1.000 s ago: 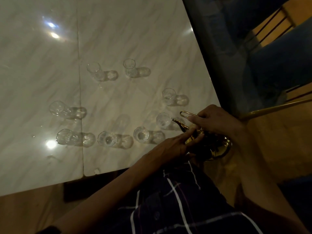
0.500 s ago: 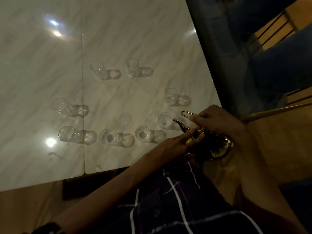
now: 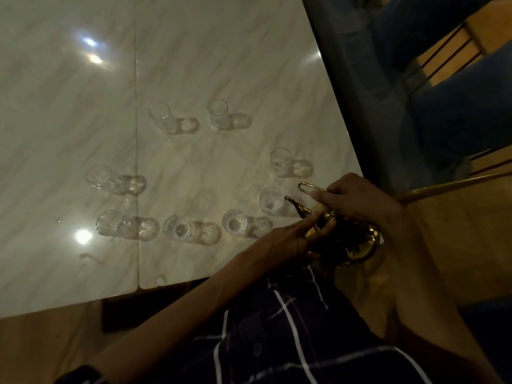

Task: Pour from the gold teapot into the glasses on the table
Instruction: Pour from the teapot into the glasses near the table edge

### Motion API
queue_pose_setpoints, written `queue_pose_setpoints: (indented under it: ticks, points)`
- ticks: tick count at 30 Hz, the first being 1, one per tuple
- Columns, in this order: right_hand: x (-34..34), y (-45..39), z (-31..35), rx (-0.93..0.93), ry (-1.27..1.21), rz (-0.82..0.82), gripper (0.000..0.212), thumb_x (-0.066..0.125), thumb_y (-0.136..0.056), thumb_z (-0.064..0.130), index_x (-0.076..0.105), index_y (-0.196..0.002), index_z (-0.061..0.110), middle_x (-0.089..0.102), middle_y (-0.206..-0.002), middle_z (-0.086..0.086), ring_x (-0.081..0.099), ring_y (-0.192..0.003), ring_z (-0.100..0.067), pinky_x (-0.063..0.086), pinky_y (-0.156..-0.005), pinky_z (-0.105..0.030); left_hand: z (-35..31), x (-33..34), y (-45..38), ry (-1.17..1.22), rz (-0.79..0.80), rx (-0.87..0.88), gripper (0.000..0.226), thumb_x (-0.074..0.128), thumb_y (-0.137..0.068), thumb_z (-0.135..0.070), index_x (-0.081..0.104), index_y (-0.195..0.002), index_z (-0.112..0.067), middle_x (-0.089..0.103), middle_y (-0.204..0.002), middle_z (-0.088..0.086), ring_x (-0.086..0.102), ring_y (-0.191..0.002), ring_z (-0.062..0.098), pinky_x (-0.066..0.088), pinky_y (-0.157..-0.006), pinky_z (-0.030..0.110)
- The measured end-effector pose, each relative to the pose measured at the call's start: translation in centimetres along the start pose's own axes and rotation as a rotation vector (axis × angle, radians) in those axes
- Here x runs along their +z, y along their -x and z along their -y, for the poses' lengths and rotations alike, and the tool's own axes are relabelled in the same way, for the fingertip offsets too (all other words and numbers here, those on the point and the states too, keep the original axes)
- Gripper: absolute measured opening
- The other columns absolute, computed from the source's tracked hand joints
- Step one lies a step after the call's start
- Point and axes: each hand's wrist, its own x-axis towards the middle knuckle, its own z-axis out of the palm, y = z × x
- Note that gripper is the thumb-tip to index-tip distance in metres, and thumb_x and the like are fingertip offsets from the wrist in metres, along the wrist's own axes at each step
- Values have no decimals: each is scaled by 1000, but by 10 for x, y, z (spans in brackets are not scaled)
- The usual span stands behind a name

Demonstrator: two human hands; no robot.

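Observation:
A gold teapot (image 3: 357, 246) hangs at the near right corner of the white marble table (image 3: 194, 65). My right hand (image 3: 357, 198) grips its thin wire handle from above. My left hand (image 3: 293, 239) rests its fingers on the pot's lid and shoulder. The spout points left, its tip just beside a small clear glass (image 3: 270, 200). Several other clear glasses stand in a loose ring, among them one (image 3: 234, 225) close to my left hand and one (image 3: 280, 160) farther back. In this dim light I cannot tell whether liquid is flowing.
The table's right edge runs close past the teapot. Beyond it are a person's legs in blue jeans (image 3: 457, 112) and a gold chair rail (image 3: 454, 184). My checked dark clothing (image 3: 277, 328) fills the foreground. Small wet spots (image 3: 86, 254) lie near the front left.
Both hands and the teapot have held nearly the same pose beside the glass. The view has shifted slightly, moving the glasses a little right in the picture.

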Motion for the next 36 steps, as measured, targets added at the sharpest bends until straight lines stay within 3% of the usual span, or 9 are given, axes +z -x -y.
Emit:
queue_pose_setpoints:
  ticks: [5,14,19,20,22,23,25,30,36]
  points:
    - [-2,-4,-2,-5,-10,-3,44,59,-90,51,73,-65,17,68,-61,-5,67,-63,-20,53,-64,-34,7,6,-4,12,20,1,78,58,-97,-34,9,-156,-22,4,-161,16,65,-86,18,57,-61,29]
    - [-2,-9,-6,-1,10,-19,49,57,-90,53,74,-71,12,70,-65,-8,69,-65,-20,54,-65,-34,11,4,-9,33,-14,44,76,58,-96,-26,12,-156,-21,13,-159,18,63,-79,14,49,-60,18]
    - [6,-18,-11,24,-7,-32,51,57,-91,52,73,-70,8,70,-68,-14,67,-63,-22,50,-60,-31,17,-5,-11,124,-20,29,64,48,-92,-25,29,-152,-18,27,-155,17,33,-63,1,32,-56,8]
    - [8,-19,-12,28,-12,-37,51,57,-91,52,73,-70,8,70,-69,-14,66,-63,-21,48,-59,-28,20,-3,-12,167,-22,12,61,51,-93,-26,33,-151,-18,31,-154,16,35,-63,2,34,-58,7]
    - [9,-21,-12,30,-25,-54,51,57,-91,51,72,-69,8,70,-67,-13,64,-61,-19,46,-58,-26,26,1,-16,298,-28,-60,58,59,-95,-30,38,-149,-20,35,-154,8,58,-88,5,53,-72,20]
    - [9,-22,-12,35,-38,-61,51,57,-91,51,71,-67,8,68,-64,-10,63,-60,-18,45,-58,-26,30,4,-17,370,-40,-105,58,61,-95,-32,40,-147,-20,40,-151,4,60,-106,11,56,-81,30]
    - [10,-25,-12,46,-67,-67,49,58,-91,50,69,-64,11,66,-60,-6,63,-59,-17,46,-58,-27,37,7,-22,444,-75,-167,56,64,-93,-33,43,-143,-18,51,-139,2,58,-116,17,54,-87,39]
    - [5,-35,-12,42,-126,-103,51,55,-93,49,71,-72,5,70,-74,-20,63,-61,-22,52,-64,-37,43,10,-38,401,-160,-203,58,69,-89,-32,48,-139,-13,50,-138,9,50,-124,21,49,-98,35]
    - [-5,-55,-8,59,-155,-98,49,49,-97,44,70,-81,2,70,-80,-19,69,-78,-32,57,-76,-46,52,13,-60,386,-194,-261,62,69,-89,-32,46,-142,-9,44,-143,13,45,-130,26,39,-100,27]
